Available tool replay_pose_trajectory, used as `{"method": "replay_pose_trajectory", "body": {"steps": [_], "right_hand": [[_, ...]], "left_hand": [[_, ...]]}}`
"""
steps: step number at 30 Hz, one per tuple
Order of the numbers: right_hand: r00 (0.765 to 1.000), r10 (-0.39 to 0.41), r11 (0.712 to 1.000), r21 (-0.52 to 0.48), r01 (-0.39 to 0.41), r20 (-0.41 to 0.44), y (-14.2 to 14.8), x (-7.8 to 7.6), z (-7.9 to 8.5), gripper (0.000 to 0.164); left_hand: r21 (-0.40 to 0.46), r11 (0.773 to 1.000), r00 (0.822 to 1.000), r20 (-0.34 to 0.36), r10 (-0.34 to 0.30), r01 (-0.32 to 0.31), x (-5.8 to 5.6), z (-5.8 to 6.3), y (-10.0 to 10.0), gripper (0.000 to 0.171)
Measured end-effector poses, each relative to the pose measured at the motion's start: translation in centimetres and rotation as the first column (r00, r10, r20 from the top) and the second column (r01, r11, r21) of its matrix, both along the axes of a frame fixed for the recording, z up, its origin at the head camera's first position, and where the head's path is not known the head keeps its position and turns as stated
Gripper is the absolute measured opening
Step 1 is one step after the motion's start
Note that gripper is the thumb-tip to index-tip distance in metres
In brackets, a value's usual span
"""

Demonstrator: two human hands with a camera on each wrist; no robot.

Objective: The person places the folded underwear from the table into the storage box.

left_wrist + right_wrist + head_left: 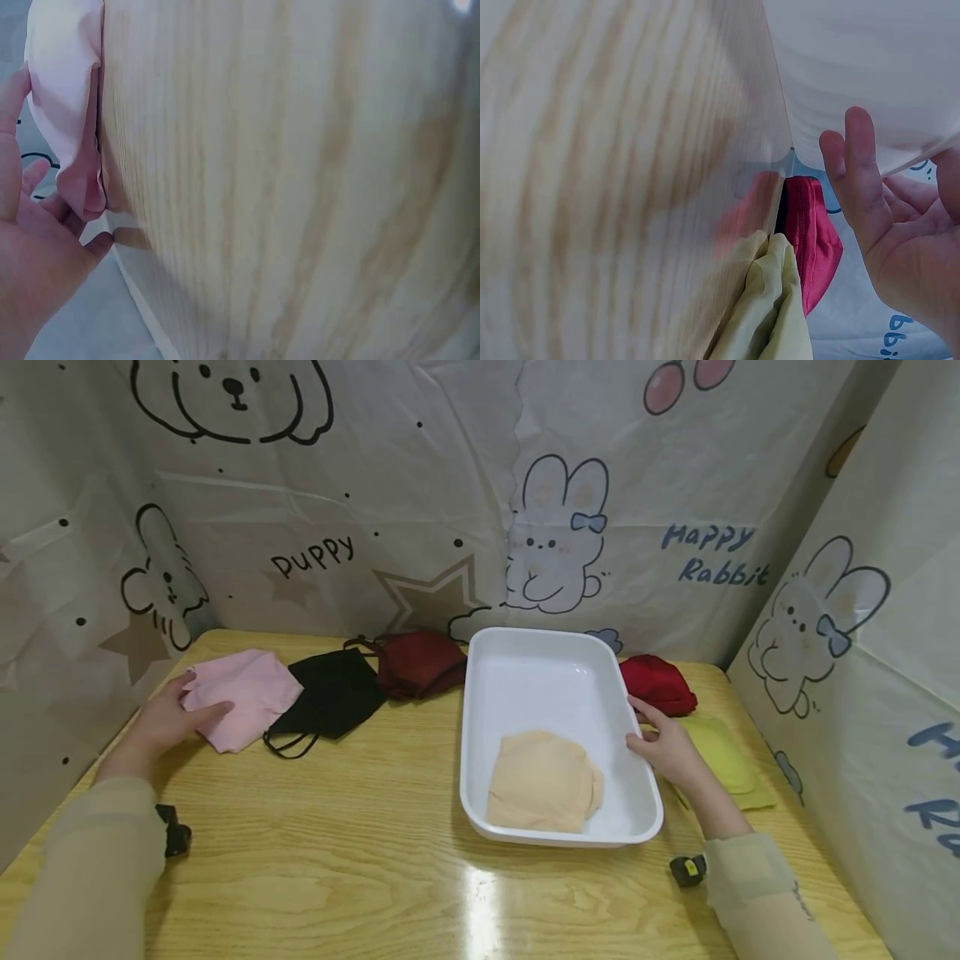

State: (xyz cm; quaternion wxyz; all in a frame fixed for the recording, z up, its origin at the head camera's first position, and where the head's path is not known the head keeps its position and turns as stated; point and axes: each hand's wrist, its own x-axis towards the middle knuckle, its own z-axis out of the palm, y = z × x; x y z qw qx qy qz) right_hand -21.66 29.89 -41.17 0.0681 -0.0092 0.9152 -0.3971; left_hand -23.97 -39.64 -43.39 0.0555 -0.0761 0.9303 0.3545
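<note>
has one cloth (pixel 542 783) in the tray (pixel 547 685), three cloths (pixel 330 693) in a row to its left, two cloths (pixel 723 756) on the table (pixel 360 827) to its right, a sheet (pixel 420 510) behind.

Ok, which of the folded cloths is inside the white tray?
The peach cloth: it alone lies in the white tray, while the pink, black, maroon, red and yellow cloths are outside it.
</note>
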Motion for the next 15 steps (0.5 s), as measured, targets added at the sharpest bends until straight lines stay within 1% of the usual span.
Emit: {"method": "replay_pose_trajectory", "body": {"steps": [3,8,11,15], "right_hand": [[1.000,0.000,1.000,-0.001,0.000,0.001,0.02,-0.01,0.01,0.068],[1.000,0.001,1.000,0.005,-0.001,0.000,0.01,-0.01,-0.07,0.068],[1.000,0.000,1.000,0.006,0.000,-0.001,-0.01,0.00,-0.05,0.068],[1.000,0.000,1.000,0.003,0.000,-0.001,-0.03,0.01,0.01,0.068]], "left_hand": [[-0.005,1.000,1.000,-0.012,-0.010,0.010,-0.16,-0.07,-0.04,0.104],[-0.004,1.000,1.000,-0.022,-0.001,0.001,-0.32,-0.31,-0.13,0.106],[-0.004,1.000,1.000,-0.018,0.008,-0.008,-0.22,-0.11,0.11,0.105],[0.011,1.000,0.999,-0.032,0.019,-0.019,-0.08,0.21,0.56,0.103]]}}
